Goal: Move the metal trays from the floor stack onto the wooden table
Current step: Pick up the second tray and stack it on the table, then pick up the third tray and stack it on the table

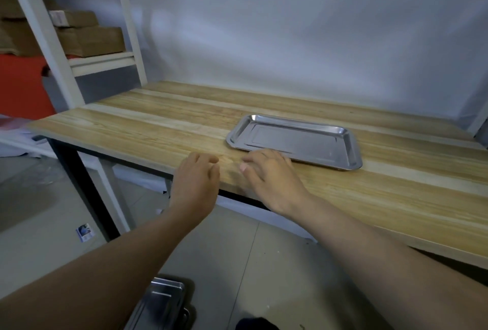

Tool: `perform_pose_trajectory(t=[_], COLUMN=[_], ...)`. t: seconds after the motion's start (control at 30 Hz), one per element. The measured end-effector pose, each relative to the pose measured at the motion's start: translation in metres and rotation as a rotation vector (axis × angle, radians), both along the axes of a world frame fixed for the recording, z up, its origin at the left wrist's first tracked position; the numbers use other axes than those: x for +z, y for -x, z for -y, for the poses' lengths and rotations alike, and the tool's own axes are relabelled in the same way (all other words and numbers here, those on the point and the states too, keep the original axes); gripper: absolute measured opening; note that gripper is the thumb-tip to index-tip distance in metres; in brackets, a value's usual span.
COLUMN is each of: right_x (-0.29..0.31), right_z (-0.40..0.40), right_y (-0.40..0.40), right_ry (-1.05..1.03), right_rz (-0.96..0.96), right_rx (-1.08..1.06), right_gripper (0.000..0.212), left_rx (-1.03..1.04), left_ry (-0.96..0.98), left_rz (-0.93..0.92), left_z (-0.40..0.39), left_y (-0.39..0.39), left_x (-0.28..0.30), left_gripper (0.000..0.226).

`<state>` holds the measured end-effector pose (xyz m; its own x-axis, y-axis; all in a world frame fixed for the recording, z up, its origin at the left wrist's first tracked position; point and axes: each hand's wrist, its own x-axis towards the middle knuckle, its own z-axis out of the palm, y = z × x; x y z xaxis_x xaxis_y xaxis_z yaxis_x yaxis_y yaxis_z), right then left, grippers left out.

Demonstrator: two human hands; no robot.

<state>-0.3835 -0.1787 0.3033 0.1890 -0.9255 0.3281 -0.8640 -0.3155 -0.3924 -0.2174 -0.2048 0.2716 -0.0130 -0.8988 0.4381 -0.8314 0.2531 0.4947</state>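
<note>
One shiny metal tray point(294, 141) lies flat on the wooden counter point(158, 123), while the stacked trays point(161, 300) sit on the floor.

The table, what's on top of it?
One metal tray lies flat and empty on the table. The right hand covers the tray's near edge; the left hand hides some wood at the front.

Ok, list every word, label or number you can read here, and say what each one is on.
None can be read.
White label on the upper cardboard box on the shelf: too blurred to read.
Printed card on the floor: too small to read.
Tray on the table and floor stack: no markings visible.
</note>
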Motion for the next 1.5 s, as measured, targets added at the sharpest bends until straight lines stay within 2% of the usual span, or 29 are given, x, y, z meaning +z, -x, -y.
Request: perform_pose_trajectory(t=[0.1, 0.2, 0.43, 0.67, 1.03, 1.5], right_x=[-0.003, -0.011, -0.066, -0.142, -0.281, -0.413], right_z=[-0.006, -0.015, -0.022, -0.009, 0.012, 0.021], right_y=[-0.030, -0.063, -0.131, -0.177, -0.222, -0.250], right_ry=[0.072, 0.116, 0.014, -0.225, -0.739, -1.089], right_rz=[0.095, 0.151, 0.146, 0.163, 0.245, 0.229], right_rx=[0.130, 0.250, 0.428, 0.447, 0.205, -0.090], right_gripper=[0.032, 0.025, 0.022, 0.023, 0.018, 0.019], left_rx=[0.089, 0.129, 0.243, 0.384, 0.590, 0.678], left_ry=[0.077, 0.097, -0.172, -0.375, -0.672, -0.901], left_rz=[-0.141, -0.184, -0.355, -0.437, -0.526, -0.632], left_z=[-0.011, -0.019, -0.050, -0.072, -0.090, -0.097], left_y=[-0.030, -0.063, -0.133, -0.197, -0.262, -0.299], left_x=[-0.004, -0.018, -0.077, -0.141, -0.270, -0.394], left_gripper=[0.019, 0.017, 0.016, 0.019, 0.022, 0.022])
